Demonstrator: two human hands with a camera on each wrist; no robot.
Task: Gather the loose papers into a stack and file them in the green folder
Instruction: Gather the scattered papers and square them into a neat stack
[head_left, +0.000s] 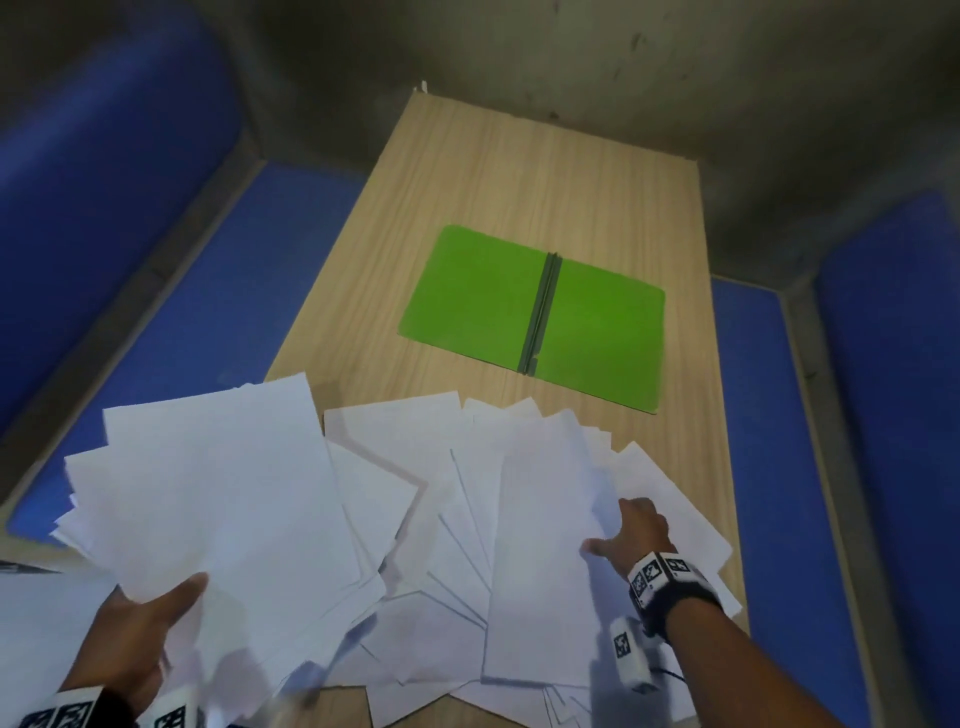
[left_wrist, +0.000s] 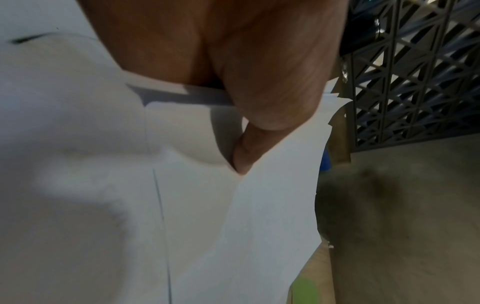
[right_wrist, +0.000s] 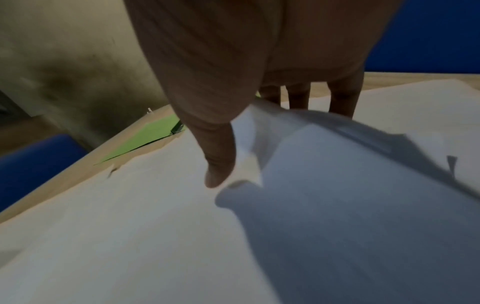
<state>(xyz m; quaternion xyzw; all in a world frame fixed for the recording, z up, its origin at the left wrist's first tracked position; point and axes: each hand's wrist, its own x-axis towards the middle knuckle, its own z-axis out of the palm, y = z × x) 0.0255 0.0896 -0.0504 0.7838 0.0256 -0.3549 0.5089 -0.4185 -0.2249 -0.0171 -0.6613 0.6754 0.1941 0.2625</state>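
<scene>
Several loose white papers (head_left: 441, 519) lie fanned over the near half of the wooden table (head_left: 493, 171). My left hand (head_left: 150, 613) grips a bunch of sheets (head_left: 208, 499) at its near edge, thumb on top, lifted at the left; the left wrist view shows the thumb (left_wrist: 244, 152) pressed on the paper (left_wrist: 182, 205). My right hand (head_left: 628, 535) pinches the right edge of a sheet (head_left: 545, 545), thumb on top and fingers beneath, as the right wrist view shows with the thumb (right_wrist: 218, 164) over a curling sheet (right_wrist: 337, 185). The green folder (head_left: 535, 317) lies open flat beyond the papers.
Blue padded seats (head_left: 182, 312) flank the table on both sides, with another at the right (head_left: 883, 415). A grey concrete floor lies beyond the far edge. Bare tabletop shows around and behind the folder. A dark lattice panel (left_wrist: 415, 82) appears in the left wrist view.
</scene>
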